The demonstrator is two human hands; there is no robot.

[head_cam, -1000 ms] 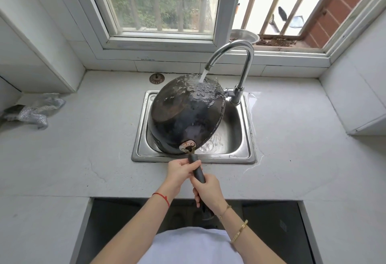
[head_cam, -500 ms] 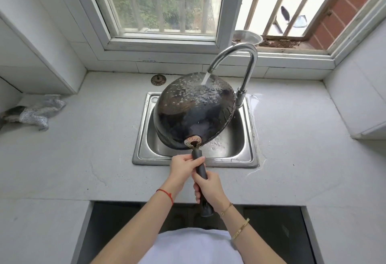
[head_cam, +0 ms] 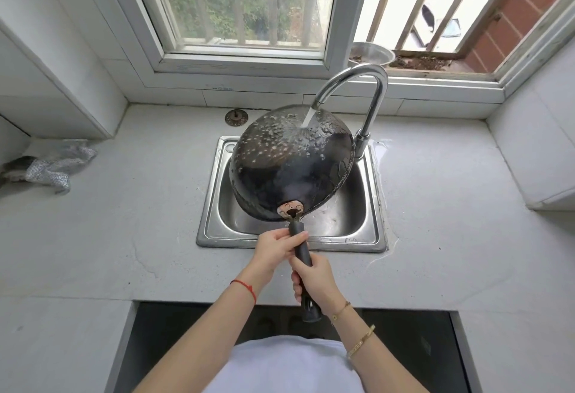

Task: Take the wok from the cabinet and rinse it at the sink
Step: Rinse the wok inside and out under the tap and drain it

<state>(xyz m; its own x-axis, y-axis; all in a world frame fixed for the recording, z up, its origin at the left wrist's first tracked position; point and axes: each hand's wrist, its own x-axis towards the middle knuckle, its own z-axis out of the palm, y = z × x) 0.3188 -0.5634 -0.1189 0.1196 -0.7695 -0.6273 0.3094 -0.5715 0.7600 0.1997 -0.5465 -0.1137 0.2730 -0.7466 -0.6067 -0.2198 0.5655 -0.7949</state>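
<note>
The wok [head_cam: 289,168] is dark metal, wet and beaded with droplets, with a matt black handle [head_cam: 301,249]. Sink [head_cam: 375,206] and tap [head_cam: 373,94] are shiny steel. The pale worktop [head_cam: 124,221] looks like matt, speckled stone; a crumpled silvery cloth [head_cam: 53,165] lies far left.
</note>
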